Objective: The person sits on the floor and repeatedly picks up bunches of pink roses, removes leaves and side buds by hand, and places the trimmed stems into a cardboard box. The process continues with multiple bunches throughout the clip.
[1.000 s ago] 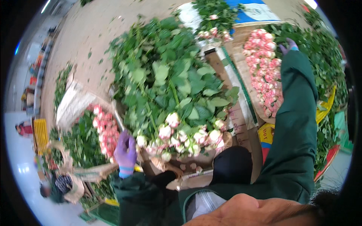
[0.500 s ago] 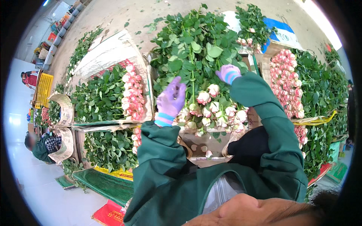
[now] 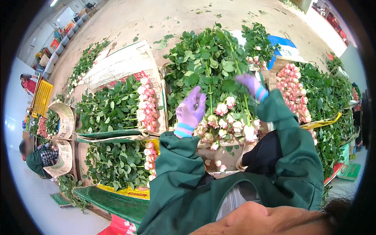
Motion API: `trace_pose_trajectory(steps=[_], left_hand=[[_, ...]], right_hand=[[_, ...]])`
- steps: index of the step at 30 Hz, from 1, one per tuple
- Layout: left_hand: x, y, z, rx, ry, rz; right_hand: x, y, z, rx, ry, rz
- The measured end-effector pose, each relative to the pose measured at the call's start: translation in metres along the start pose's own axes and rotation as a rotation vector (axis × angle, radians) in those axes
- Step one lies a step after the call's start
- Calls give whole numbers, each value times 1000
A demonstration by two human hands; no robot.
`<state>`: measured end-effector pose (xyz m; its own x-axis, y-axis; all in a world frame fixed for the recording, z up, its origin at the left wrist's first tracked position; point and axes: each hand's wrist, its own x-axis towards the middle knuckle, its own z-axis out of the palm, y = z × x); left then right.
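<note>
A big pile of pale pink roses (image 3: pixel 229 121) with leafy green stems lies in front of me, blooms toward me. My left hand (image 3: pixel 190 109), in a purple glove, is spread open over the left side of the blooms, resting on the stems. My right hand (image 3: pixel 252 85), also purple-gloved, reaches into the leaves on the right of the pile with fingers curled around a stem. Both arms wear dark green sleeves.
Cardboard-wrapped bundles of pink roses (image 3: pixel 145 103) lie at left, more (image 3: pixel 148 154) below them, and a row of pink roses (image 3: pixel 291 88) at right. Green bunches (image 3: pixel 329 105) fill the far right. A seated person (image 3: pixel 33 156) is at far left. Bare concrete floor (image 3: pixel 156 19) lies beyond.
My view has swung so the pile sits centred. My left hand rose from the lower left onto the blooms, and my right hand came in from the far right pink roses to the pile's stems.
</note>
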<state>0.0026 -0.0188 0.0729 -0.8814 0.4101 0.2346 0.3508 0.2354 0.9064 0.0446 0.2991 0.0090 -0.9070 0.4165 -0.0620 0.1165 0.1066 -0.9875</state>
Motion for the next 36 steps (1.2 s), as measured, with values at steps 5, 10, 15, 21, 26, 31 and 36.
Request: trace_pose_trajectory(steps=[5, 10, 15, 21, 26, 31, 36], left_hand=[[-16, -1, 7, 179, -40, 511], [-26, 9, 20, 257, -154, 897], [-74, 25, 19, 465, -329, 1173], [-96, 48, 46, 195, -367, 1146], [-96, 66, 56, 161, -268, 1083], [-94, 77, 53, 163, -248, 1024], [-104, 84, 62, 297, -107, 1136]], right_hand=[[-121, 8, 57, 406, -132, 194], [-134, 23, 62, 509, -267, 190], [-135, -28, 62, 1010, -506, 144], [-124, -11, 48, -33, -449, -484], [-135, -6, 50, 712, -474, -237], [-190, -32, 50, 1203, -431, 232], [-218, -49, 45, 1071, -383, 138]])
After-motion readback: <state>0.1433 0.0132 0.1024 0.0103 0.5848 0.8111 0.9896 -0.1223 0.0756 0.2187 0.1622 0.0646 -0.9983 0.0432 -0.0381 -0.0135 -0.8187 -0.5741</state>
